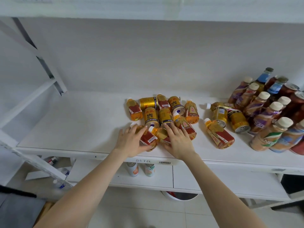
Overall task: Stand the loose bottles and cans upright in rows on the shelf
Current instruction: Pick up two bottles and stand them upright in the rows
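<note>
In the lower middle of the frame, near the front edge of the shelf (pixel 65 129), two bottles lie on their sides, touching. Each points its cap up and to the left, and its base down and to the right. The left hand (pixel 130 142) grips the left bottle (pixel 148 139). The right hand (pixel 178 143) rests on the right bottle (pixel 162 134) with straight fingers. Each hand is nearest its own bottle, so I think each cap must tip up next.
</note>
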Available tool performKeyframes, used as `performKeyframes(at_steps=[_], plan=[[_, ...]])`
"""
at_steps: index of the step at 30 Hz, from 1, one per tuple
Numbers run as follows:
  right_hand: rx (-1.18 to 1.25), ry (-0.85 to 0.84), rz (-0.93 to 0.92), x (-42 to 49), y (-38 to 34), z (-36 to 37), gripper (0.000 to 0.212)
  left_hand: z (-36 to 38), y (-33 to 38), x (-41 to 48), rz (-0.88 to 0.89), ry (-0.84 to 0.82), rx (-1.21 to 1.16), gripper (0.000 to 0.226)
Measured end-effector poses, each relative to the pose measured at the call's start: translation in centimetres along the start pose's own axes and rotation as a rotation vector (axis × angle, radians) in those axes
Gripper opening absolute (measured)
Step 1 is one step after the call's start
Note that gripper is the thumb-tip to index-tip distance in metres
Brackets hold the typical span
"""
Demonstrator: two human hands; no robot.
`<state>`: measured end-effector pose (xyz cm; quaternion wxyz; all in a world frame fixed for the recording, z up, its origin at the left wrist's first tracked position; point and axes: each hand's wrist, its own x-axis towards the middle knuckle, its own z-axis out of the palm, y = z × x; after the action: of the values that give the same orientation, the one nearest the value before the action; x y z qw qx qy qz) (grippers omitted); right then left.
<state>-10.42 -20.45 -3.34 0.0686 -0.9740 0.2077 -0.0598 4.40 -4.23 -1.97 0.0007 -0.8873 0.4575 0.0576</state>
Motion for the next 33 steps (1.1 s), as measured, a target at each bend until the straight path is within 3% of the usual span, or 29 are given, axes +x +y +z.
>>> performKeyframes(at_steps=[16,18,20,22,24,26,28,33], plan=[[0.042,-0.027,0.12,1.7,-0.6,1.0,0.064,0.6,-0.4,1.1,-0.041,0.004,-0.622,0.09],[0.026,-0.026,0.127,1.8,-0.5,1.2,0.064,0.8,0.2,1.1,-0.165,0.073,-0.732,0.082],[0.026,-0.037,0.138,2.0,-0.6,1.1,0.064,1.3,1.0,1.6,-0.407,0.175,-0.791,0.084],[0.034,-0.06,0.154,2.2,-0.9,0.9,0.064,1.3,1.6,2.2,-0.634,0.12,-0.857,0.089],[0.04,-0.071,0.175,2.3,-1.2,0.7,0.064,0.7,2.0,2.6,-0.733,-0.016,-1.024,0.072],[0.064,-0.046,0.206,2.1,-1.5,0.7,0.064,0.0,2.1,2.8,-0.763,-0.071,-1.231,0.053],[0.153,0.004,0.244,1.8,-1.7,0.9,0.065,-0.3,2.0,2.9,-0.777,-0.081,-1.37,0.05],[0.551,0.183,0.319,1.2,-2.1,0.8,0.06,-0.1,1.7,2.0,-0.625,0.029,-1.399,0.05]])
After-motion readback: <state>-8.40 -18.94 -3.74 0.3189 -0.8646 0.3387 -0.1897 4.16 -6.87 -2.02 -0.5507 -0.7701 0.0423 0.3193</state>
